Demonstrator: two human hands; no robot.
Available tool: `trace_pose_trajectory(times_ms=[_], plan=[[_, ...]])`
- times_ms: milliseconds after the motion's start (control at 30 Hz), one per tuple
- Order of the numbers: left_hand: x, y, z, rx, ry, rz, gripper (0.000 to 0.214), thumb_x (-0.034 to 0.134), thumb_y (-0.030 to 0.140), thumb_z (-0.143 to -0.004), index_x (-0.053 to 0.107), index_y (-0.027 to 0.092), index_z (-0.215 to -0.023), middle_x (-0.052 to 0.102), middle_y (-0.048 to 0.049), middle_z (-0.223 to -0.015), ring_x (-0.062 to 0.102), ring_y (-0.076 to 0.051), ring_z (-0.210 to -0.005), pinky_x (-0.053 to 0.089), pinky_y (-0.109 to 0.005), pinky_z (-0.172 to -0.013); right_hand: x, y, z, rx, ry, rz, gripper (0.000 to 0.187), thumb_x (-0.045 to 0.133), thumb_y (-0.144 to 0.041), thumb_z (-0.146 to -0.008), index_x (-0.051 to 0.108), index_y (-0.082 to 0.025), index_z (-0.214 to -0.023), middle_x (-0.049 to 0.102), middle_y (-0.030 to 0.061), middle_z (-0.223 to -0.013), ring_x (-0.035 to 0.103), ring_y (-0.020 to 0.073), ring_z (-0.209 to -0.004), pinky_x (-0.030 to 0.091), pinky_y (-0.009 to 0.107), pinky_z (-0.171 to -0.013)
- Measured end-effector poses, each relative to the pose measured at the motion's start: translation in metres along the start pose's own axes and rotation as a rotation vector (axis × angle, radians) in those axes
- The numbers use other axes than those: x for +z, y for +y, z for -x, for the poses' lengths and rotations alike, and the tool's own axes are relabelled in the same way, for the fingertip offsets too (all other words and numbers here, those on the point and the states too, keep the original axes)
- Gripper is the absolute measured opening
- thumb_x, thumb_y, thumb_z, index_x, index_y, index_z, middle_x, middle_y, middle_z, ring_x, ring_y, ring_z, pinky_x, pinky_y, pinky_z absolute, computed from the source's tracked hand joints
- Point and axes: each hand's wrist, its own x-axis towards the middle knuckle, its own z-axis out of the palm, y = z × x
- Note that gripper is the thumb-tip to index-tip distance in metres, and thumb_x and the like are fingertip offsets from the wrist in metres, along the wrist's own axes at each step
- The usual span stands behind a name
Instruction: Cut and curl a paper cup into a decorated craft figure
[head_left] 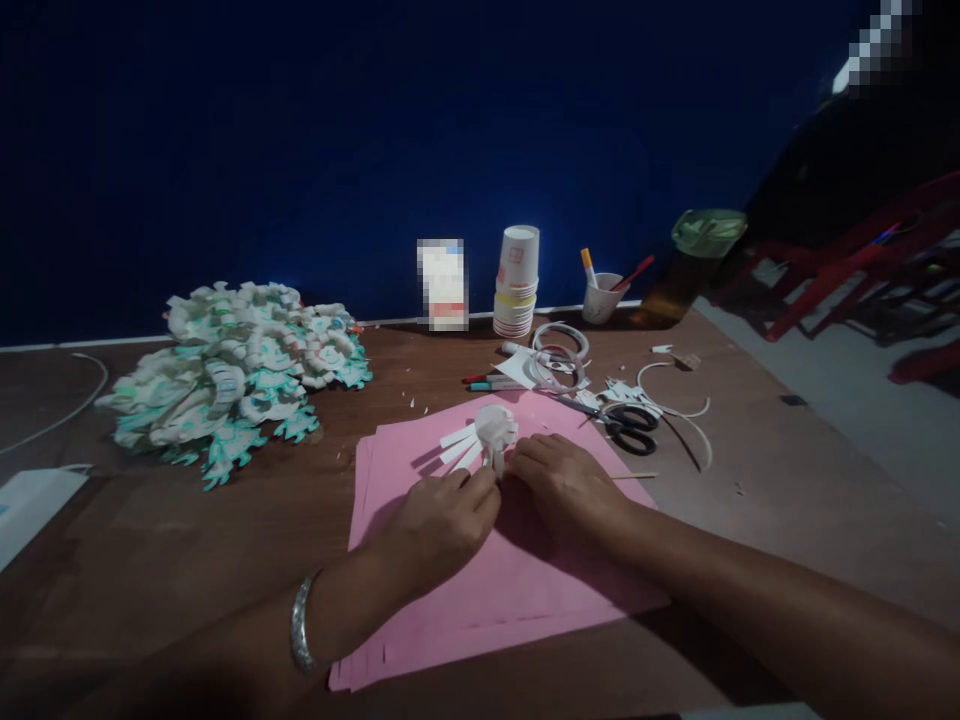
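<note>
A white paper cup cut into strips [493, 428] is between my two hands, over pink paper sheets [450, 610]. Several of its strips fan out to the left. My left hand [450, 520], with a silver bangle at the wrist, pinches the near strips of the cup. My right hand [566, 485] is closed at the cup's right near side, its fingertips bent round a strip and partly hidden. Just right of the sheets lie black-handled scissors [631, 428]. A thin wooden stick [636, 475] sticks out beyond my right hand.
A heap of cut paper shapes with green edges [247, 375] lies at the left. Stacked paper cups [516, 285] and a cup of pens [602, 298] stand at the back. Tape rolls [561, 355], markers [491, 383] and paper scraps lie nearby. A bin [697, 250] stands beyond the table.
</note>
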Motion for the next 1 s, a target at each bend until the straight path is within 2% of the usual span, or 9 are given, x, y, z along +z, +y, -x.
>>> trace_pose_trajectory(times_ms=[167, 400, 533, 633, 700, 833, 1000], plan=[[0.0016, 0.0023, -0.0037, -0.016, -0.068, -0.037, 0.019, 0.043, 0.002, -0.089, 0.059, 0.013, -0.087, 0.063, -0.0069, -0.079, 0.062, -0.022, -0.066, 0.049, -0.033, -0.05, 0.0004, 0.0034, 0.002, -0.052, 0.095, -0.009, 0.008, 0.06, -0.01, -0.084, 0.064, -0.016, -0.086, 0.064, 0.0065, -0.084, 0.055, 0.0201, -0.077, 0.041, 0.032, -0.074], [0.0058, 0.0015, -0.0033, -0.045, -0.139, -0.05, 0.02, 0.043, 0.002, -0.089, 0.061, 0.01, -0.093, 0.065, -0.0095, -0.084, 0.064, -0.022, -0.069, 0.049, -0.032, -0.05, -0.0057, 0.0025, 0.0043, -0.135, 0.112, -0.031, 0.017, 0.065, -0.018, -0.08, 0.066, -0.016, -0.097, 0.065, 0.0075, -0.086, 0.056, 0.0215, -0.079, 0.043, 0.033, -0.071], [0.0022, 0.0018, -0.0015, -0.054, -0.079, -0.084, 0.021, 0.043, 0.002, -0.089, 0.063, 0.01, -0.095, 0.064, -0.0086, -0.081, 0.063, -0.023, -0.066, 0.046, -0.032, -0.047, -0.0073, 0.0002, 0.0026, -0.124, 0.124, -0.069, 0.02, 0.069, -0.026, -0.077, 0.065, -0.016, -0.094, 0.065, 0.0086, -0.088, 0.056, 0.0216, -0.079, 0.043, 0.033, -0.072], [-0.0014, 0.0012, -0.0007, -0.054, 0.004, -0.114, 0.021, 0.044, 0.004, -0.092, 0.063, 0.009, -0.101, 0.062, -0.0055, -0.076, 0.061, -0.02, -0.061, 0.044, -0.031, -0.045, -0.0079, 0.0006, 0.0008, -0.122, 0.134, -0.07, 0.013, 0.066, -0.022, -0.078, 0.065, -0.017, -0.09, 0.064, 0.0074, -0.084, 0.054, 0.0207, -0.075, 0.041, 0.033, -0.069], [-0.0024, 0.0007, -0.0006, -0.034, 0.024, -0.099, 0.02, 0.045, 0.004, -0.092, 0.063, 0.01, -0.098, 0.061, -0.0041, -0.074, 0.06, -0.019, -0.06, 0.043, -0.031, -0.045, -0.0084, 0.0018, 0.0002, -0.123, 0.126, -0.073, 0.012, 0.065, -0.02, -0.078, 0.064, -0.017, -0.089, 0.064, 0.0069, -0.083, 0.054, 0.0201, -0.075, 0.04, 0.032, -0.069], [-0.0005, 0.0006, -0.0016, -0.029, -0.005, -0.059, 0.019, 0.046, 0.002, -0.09, 0.06, 0.014, -0.084, 0.06, -0.0036, -0.073, 0.059, -0.02, -0.06, 0.042, -0.032, -0.046, -0.0089, 0.0038, 0.0013, -0.116, 0.128, -0.071, 0.015, 0.067, -0.026, -0.079, 0.063, -0.018, -0.092, 0.064, 0.0073, -0.085, 0.056, 0.0201, -0.077, 0.042, 0.032, -0.07], [0.0058, -0.0002, -0.002, -0.094, -0.065, -0.041, 0.014, 0.047, 0.011, -0.094, 0.062, 0.013, -0.091, 0.065, -0.0071, -0.082, 0.064, -0.021, -0.068, 0.045, -0.032, -0.05, -0.0078, 0.0048, 0.0034, -0.143, 0.153, -0.061, 0.017, 0.067, -0.026, -0.081, 0.064, -0.018, -0.096, 0.066, 0.0085, -0.088, 0.058, 0.0212, -0.081, 0.045, 0.033, -0.073]])
